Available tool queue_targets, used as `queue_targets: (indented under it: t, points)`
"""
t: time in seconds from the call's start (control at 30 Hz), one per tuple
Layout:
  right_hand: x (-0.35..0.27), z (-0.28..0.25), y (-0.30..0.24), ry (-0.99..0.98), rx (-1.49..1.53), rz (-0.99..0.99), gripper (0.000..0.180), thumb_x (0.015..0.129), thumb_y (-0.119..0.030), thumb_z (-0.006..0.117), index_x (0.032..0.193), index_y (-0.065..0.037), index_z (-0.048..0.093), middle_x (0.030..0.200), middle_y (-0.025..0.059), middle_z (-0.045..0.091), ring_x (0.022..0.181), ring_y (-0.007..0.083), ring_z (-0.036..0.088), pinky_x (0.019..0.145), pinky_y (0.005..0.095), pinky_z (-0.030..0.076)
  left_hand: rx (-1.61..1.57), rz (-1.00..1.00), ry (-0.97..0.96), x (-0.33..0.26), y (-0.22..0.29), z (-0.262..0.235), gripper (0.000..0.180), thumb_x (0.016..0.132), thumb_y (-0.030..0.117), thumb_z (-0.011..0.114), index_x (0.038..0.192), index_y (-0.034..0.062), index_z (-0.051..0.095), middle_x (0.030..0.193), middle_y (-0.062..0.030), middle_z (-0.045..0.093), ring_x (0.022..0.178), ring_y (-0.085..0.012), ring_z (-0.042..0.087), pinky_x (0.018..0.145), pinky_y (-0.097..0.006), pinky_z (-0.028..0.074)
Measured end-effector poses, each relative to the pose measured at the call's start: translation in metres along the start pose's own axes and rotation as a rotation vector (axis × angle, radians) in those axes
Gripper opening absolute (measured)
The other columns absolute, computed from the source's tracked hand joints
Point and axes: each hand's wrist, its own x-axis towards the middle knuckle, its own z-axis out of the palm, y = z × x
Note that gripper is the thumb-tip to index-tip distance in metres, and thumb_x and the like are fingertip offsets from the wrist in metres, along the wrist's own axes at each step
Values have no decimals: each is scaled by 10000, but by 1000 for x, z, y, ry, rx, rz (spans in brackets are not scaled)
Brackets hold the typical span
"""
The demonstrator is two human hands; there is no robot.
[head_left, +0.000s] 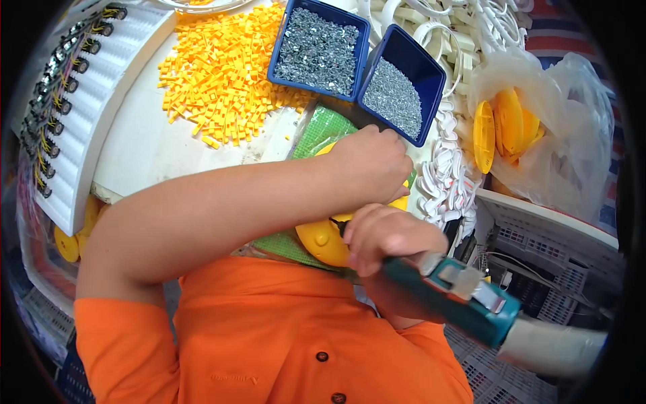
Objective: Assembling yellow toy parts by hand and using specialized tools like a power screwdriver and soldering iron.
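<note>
Item: yellow disc part (321, 241) on the green mat (321, 128), below the two blue screw bins (420, 62); your left hand (371, 161) presses closed on its top edge. Your right hand (385, 237) grips the teal power screwdriver (452, 296) at its near rim: fastening looks underway, so keep the bit square.

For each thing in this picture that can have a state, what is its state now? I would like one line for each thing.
left hand: closed, pressing on the yellow part
right hand: gripping the teal power screwdriver
teal power screwdriver: held, tip at the yellow part
yellow part: lying on the green mat, mostly covered
left blue bin: open, full of small metal pieces
right blue bin: open, partly filled
plastic bag: open, yellow discs inside
</note>
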Motion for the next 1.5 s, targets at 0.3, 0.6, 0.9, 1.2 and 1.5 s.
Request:
queue_targets:
  t: [0.3, 0.6, 0.9, 1.2, 1.5]
  points:
    - [43, -25, -25, 49, 133, -120, 754, 935, -721, 468, 1339, -101, 614, 728, 41, 602, 634, 191, 564, 689, 348, 431, -345, -304, 414, -107, 2, -33, 469, 873, 235, 715, 1262, 13, 579, 1142, -178, 649, 1062, -371, 616, 938, -461, 474]
    - [61, -3, 13, -74, 293, 47, 558, 977, -542, 504, 1220, -60, 646, 788, 117, 635, 715, 255, 595, 745, 395, 471, -463, -515, 577, -110, 11, 2, 724, 811, 144, 784, 1442, 53, 442, 1170, -121, 674, 1101, -310, 625, 983, -425, 460]
    - [65, 2, 27, -119, 188, -6, 239, 1019, -221, 593, 1148, -29, 654, 761, 149, 635, 663, 250, 610, 698, 379, 503, -489, -495, 589, -106, 11, -1, 767, 765, 118, 795, 1432, 34, 427, 1164, -144, 636, 1063, -351, 607, 933, -446, 462]
    - [72, -41, 0, -26, 87, -164, 820, 909, -756, 446, 1352, -79, 583, 751, 59, 611, 655, 180, 560, 715, 372, 448, -336, -390, 449, -83, 6, -26, 636, 818, 165, 764, 1389, 40, 513, 1229, -171, 638, 1132, -370, 592, 1009, -458, 449]
    - [74, -51, 36, 189, 265, -18, 912, 840, -784, 452, 1177, 45, 630, 773, 143, 632, 704, 253, 591, 726, 400, 458, -401, -416, 401, -52, -9, -17, 500, 802, 133, 757, 1239, 7, 551, 1054, -195, 681, 1025, -390, 643, 896, -465, 506]
